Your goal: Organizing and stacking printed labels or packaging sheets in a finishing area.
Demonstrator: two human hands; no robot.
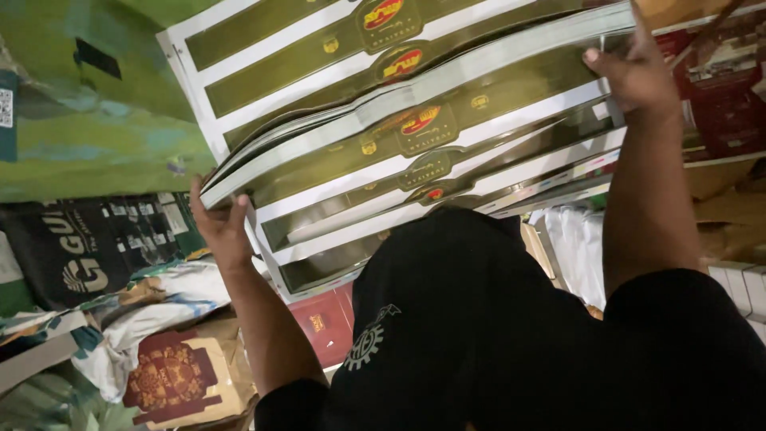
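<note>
Green painted wall [88, 128] fills the top left corner, and lots of bags and boxes lie below it. A person in a black shirt [479, 335] looks down at a big stack of printed sheets [399, 136]. These sheets are shiny, with long dark gold strips, white gaps between them, and small red and yellow badges in the middle. Many sheets lie on top of each other, and their edges bend up in a curve.

The left hand [222, 227] holds the stack at its lower left corner. Its fingers are curled shut around the edge of the sheets. The right hand [634, 72] holds the stack at the far right side. Its thumb presses on top of the sheets, and the other fingers are tucked under, so it is gripping too. The stack hangs between the two hands, up in front of the person's chest.

Under the left arm sits a brown paper bag [183, 379] with a dark red pattern. Beside it lies a dark red box [323, 323]. A black printed bag [88, 247] rests further left.
</note>
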